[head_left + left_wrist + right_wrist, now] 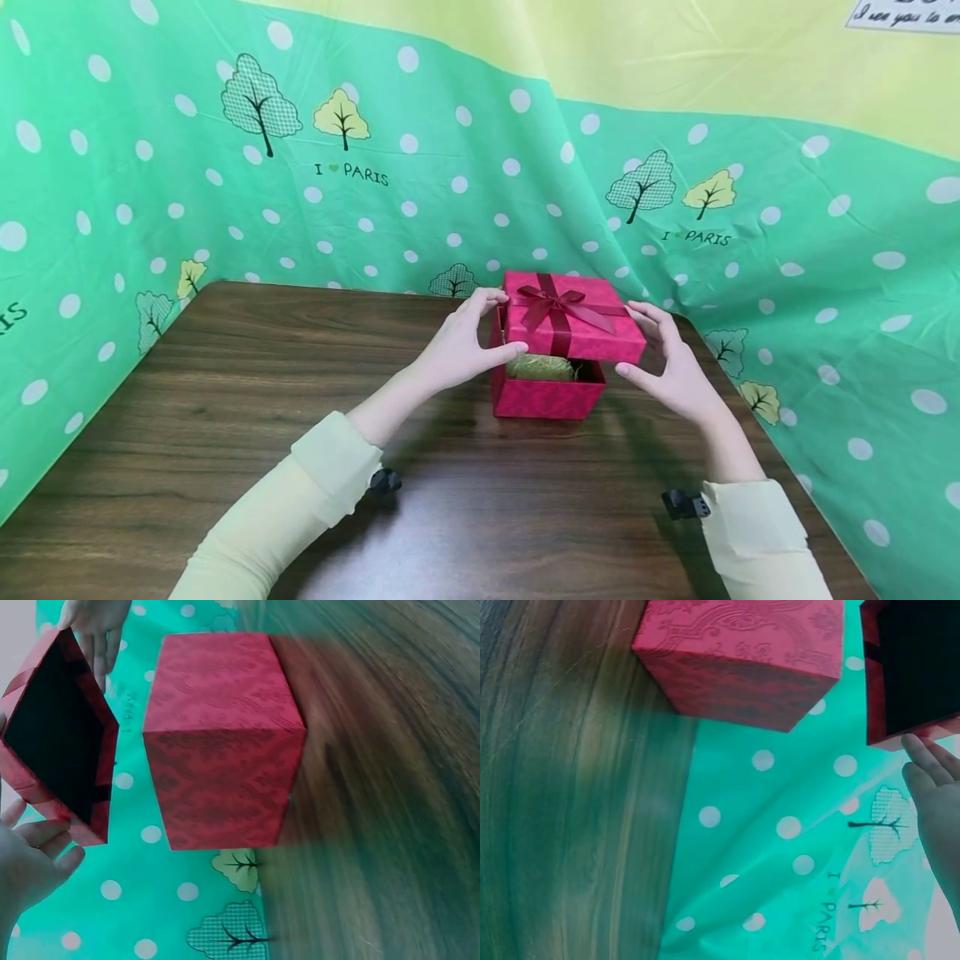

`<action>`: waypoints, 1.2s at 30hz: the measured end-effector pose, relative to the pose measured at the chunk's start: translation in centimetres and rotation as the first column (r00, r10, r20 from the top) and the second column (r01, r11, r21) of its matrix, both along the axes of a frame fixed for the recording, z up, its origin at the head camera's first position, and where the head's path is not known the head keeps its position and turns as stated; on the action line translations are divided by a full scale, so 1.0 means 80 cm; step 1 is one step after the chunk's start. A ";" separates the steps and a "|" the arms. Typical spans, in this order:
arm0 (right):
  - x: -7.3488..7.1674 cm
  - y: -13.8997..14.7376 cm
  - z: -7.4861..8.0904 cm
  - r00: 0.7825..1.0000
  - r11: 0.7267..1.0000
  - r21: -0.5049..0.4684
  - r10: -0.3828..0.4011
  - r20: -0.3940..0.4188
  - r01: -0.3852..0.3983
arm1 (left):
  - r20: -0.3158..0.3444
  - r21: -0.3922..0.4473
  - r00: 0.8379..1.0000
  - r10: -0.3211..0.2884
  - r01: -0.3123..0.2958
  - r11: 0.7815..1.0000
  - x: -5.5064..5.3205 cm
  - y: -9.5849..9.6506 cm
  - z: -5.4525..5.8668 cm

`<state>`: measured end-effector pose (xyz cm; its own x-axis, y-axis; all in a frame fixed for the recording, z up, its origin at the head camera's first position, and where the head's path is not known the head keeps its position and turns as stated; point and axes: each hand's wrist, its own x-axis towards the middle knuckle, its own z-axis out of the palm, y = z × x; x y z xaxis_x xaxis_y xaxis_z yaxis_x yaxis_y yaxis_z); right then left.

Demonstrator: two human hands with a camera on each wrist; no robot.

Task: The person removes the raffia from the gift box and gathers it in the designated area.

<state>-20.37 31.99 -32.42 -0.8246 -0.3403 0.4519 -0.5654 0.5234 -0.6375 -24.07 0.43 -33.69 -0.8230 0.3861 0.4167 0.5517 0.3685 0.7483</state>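
A red gift box lid [592,321] with a dark red ribbon bow is raised above its box base [547,400], which stands on the table. Pale shredded filler [540,367] shows in the gap between them. My left hand [468,337] grips the lid's left side, thumb near the front corner. On the opposite side my right hand [671,362] holds the lid's right edge between fingers and thumb. In the left wrist view the lid [56,742] shows its black inside, apart from the patterned base [225,780]. The right wrist view has my fingers [926,761] against the lid's edge.
The dark wooden table [262,400] spreads to the left and front of the box. Behind and around it hangs a green and yellow cloth [480,142] with white dots and printed trees. Small black devices [682,504] sit at both cuffs.
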 end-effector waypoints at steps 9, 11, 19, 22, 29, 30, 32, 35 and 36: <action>0.012 0.000 0.009 0.998 0.982 -0.181 0.062 0.031 -0.055 | -0.008 0.114 1.000 0.014 -0.013 0.993 0.013 0.005 0.016; 0.014 0.000 0.011 0.996 0.973 -0.218 0.079 0.032 -0.070 | -0.010 0.142 1.000 0.005 -0.003 0.990 0.016 0.005 0.019; 0.022 -0.004 0.028 0.998 0.959 -0.278 0.064 -0.005 -0.063 | -0.088 0.139 0.995 -0.042 0.055 0.989 0.020 0.003 0.027; 0.024 -0.007 0.033 0.999 0.964 -0.267 -0.028 -0.021 0.021 | -0.140 0.118 0.989 -0.047 0.063 0.991 0.020 0.004 0.028; 0.027 -0.014 0.038 1.000 0.910 -0.413 -0.022 0.021 0.029 | -0.254 0.054 0.966 -0.040 0.056 0.997 0.017 0.006 0.022; 0.027 -0.014 0.039 1.000 0.908 -0.418 -0.019 0.016 0.024 | -0.258 0.053 0.965 -0.040 0.055 0.997 0.017 0.006 0.021; 0.027 -0.015 0.038 1.000 0.905 -0.425 -0.012 0.002 0.012 | -0.258 0.061 0.965 -0.039 0.057 0.997 0.017 0.006 0.020; 0.027 -0.016 0.038 1.000 0.891 -0.455 0.012 -0.018 -0.019 | -0.251 0.083 0.967 -0.037 0.060 0.995 0.016 0.007 0.019; 0.027 -0.016 0.038 0.999 0.883 -0.468 0.030 -0.029 -0.040 | -0.249 0.091 0.968 -0.037 0.061 0.994 0.016 0.008 0.019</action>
